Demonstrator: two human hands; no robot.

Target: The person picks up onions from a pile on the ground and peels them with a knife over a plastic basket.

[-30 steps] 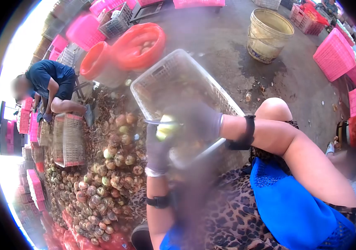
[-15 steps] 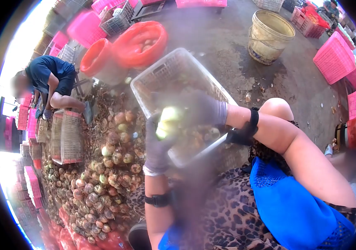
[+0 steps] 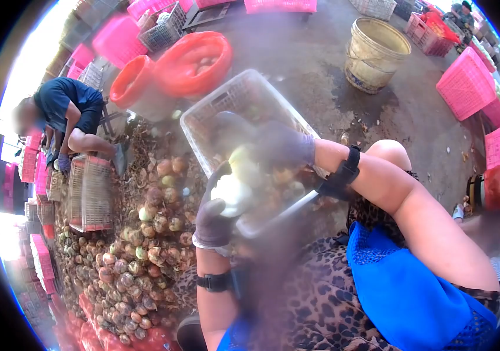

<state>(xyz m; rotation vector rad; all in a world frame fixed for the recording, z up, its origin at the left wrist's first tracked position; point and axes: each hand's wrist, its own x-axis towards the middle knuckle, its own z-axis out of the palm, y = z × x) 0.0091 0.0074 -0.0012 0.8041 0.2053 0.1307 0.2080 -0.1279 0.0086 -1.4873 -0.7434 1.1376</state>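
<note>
My left hand (image 3: pixel 213 216), in a greyish glove, is wrapped round a pale peeled onion (image 3: pixel 230 193) over the near left side of a white plastic crate (image 3: pixel 310 128). Close to the onion's right side, my right hand (image 3: pixel 285 146) is also gloved, and its fingers are smeared by blur. Whether it holds a tool cannot be made out. Inside the crate some pale onions show dimly beneath my hands. To the left, a large heap of unpeeled onions (image 3: pixel 127 281) lies on the floor.
A dirty bucket (image 3: pixel 373 58) stands beyond the crate. Red-lined tubs (image 3: pixel 194 64) are at the upper left. A bent-over person (image 3: pixel 71 108) sits at the left behind a slatted basket (image 3: pixel 90 193). Pink crates (image 3: pixel 466 82) line the right, where another person's arm shows.
The onion in my left hand now shows more of its white surface and sits slightly lower. My left hand has turned, with its thumb now in view. The seated person's arm has shifted slightly.
</note>
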